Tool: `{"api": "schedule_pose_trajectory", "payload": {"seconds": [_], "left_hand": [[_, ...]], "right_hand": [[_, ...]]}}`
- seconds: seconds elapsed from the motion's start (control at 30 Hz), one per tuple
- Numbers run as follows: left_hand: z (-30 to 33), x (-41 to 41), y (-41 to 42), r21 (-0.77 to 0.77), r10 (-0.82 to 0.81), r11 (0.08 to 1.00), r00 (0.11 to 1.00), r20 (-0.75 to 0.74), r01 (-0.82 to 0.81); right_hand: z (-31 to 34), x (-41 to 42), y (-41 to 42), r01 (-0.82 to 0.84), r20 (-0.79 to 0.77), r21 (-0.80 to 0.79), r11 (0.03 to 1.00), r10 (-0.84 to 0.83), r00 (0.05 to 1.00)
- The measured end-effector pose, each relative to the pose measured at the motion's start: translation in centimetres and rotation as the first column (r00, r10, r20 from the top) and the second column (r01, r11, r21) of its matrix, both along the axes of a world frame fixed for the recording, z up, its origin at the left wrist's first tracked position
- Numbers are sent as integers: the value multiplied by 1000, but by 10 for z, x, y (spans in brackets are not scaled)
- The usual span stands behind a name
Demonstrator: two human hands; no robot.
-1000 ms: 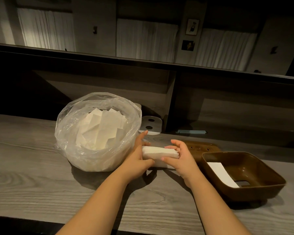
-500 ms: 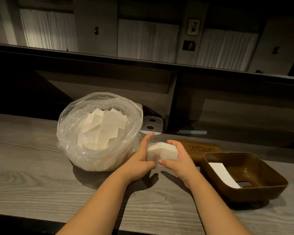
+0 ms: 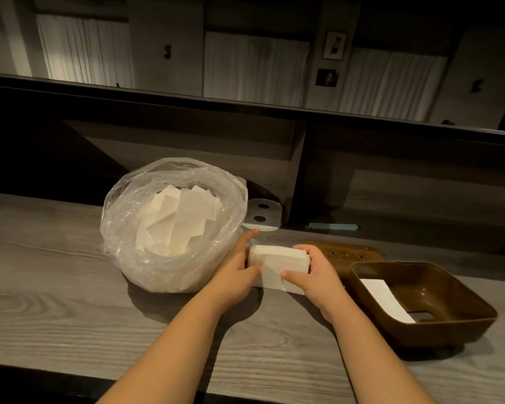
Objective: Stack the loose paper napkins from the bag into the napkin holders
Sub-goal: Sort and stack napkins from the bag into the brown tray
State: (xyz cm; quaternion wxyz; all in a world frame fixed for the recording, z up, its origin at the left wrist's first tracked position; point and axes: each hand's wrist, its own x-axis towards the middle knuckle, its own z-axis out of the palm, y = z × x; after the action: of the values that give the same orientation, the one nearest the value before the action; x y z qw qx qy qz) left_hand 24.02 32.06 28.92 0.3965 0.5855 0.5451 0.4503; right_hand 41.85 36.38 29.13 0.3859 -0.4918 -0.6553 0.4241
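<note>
A stack of white napkins [image 3: 277,265] stands on its edge on the grey wooden counter, held from both sides. My left hand [image 3: 236,279] grips its left end, thumb in front and fingers behind. My right hand [image 3: 315,274] grips its right end the same way. To the left sits a clear plastic bag [image 3: 146,258] full of loose white napkins [image 3: 178,223]. At the right is a brown napkin holder [image 3: 455,322], an open tray with one white napkin [image 3: 385,298] lying inside. A brown lid [image 3: 344,252] lies flat behind my right hand.
A white plate with two dark holes [image 3: 264,214] sits behind the bag by a dark upright divider [image 3: 299,176]. A pale blue strip [image 3: 333,226] lies on the lower shelf. The counter's front edge [image 3: 70,371] runs along the bottom.
The stack was lifted and turned between my hands half a second ago. It now stands lower on the counter with its broad face toward me.
</note>
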Motion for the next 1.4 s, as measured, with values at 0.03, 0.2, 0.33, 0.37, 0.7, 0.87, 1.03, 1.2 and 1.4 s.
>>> {"api": "schedule_pose_trajectory", "payload": {"seconds": [0.03, 0.2, 0.33, 0.37, 0.7, 0.87, 1.03, 1.2, 1.4], "left_hand": [[0, 0, 0, -5, 11, 1000, 1000, 5, -11], [0, 0, 0, -6, -25, 1000, 996, 89, 26], [2, 0, 1, -37, 35, 999, 989, 145, -30], [3, 1, 1, -57, 49, 998, 977, 207, -38], [17, 15, -11, -157, 81, 988, 847, 525, 3], [18, 15, -15, -275, -3, 939, 803, 596, 208], [18, 15, -11, -323, 63, 927, 770, 635, 190], [20, 16, -14, -356, 100, 918, 771, 629, 172], [34, 35, -18, -327, 155, 937, 696, 701, 120]], "right_hand": [[1, 0, 0, 2, -13, -15, 1000, -2, 1000], [1, -1, -3, 43, -66, 26, 999, -42, 997], [8, -1, -7, 37, -344, -81, 996, -63, 937], [11, -2, -8, 25, -389, -115, 993, -68, 919], [18, -6, -18, -230, -300, -208, 951, 162, 940], [20, -9, -21, -196, -265, -131, 972, 156, 952], [21, -12, -25, -43, 56, 140, 989, 35, 998], [18, -19, -24, 79, 21, 174, 982, -84, 996], [28, -26, -34, 7, -158, -89, 996, -21, 987]]}}
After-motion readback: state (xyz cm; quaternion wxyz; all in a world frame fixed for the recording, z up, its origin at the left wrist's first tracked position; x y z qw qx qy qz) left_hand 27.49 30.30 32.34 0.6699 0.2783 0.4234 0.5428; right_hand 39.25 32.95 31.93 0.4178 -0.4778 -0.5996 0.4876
